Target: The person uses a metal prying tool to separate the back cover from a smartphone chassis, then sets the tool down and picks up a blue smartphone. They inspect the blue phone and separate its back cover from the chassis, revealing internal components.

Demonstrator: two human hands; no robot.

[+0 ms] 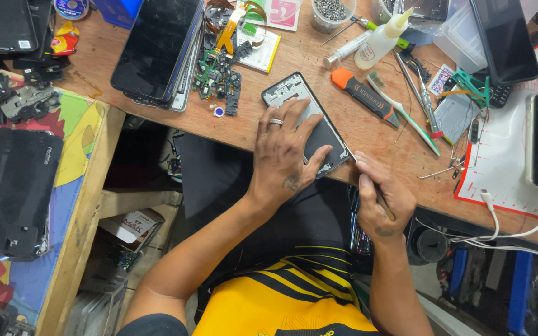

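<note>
One opened phone (pixel 309 121) on the wooden bench (pixel 368 134), back off, lying diagonal with its top end toward 11 o'clock and its bottom corner at the bench's near edge. Two hands at work, both the person's own. Left hand (pixel 283 155) lies flat over the phone's lower half, fingers spread, one ring on it, thumb hooked along the phone's right edge: pressing it down, not clenched around it. Right hand (pixel 378 199) sits at 4 o'clock from the phone, just off the bench edge, closed around one thin tool (pixel 368 180); the tool's tip points to 10 o'clock and meets the phone's bottom right corner, whether it is under the frame I cannot tell. So the phone is under the left hand and just beside the right, touched only via the tool. Around it: one orange-tipped knife (pixel 365 94) at 2 o'clock from the phone, one toothbrush (pixel 406 115) next to it, one glue bottle (pixel 381 40) at 1 o'clock, one syringe (pixel 347 48) beside that. One stack of dark phones (pixel 157 46) at 10 o'clock, exact count not readable. One pile of green circuit boards (pixel 216 78) between the stack and the opened phone. Two white cables (pixel 518 230) run off the bench at 4 o'clock.
</note>
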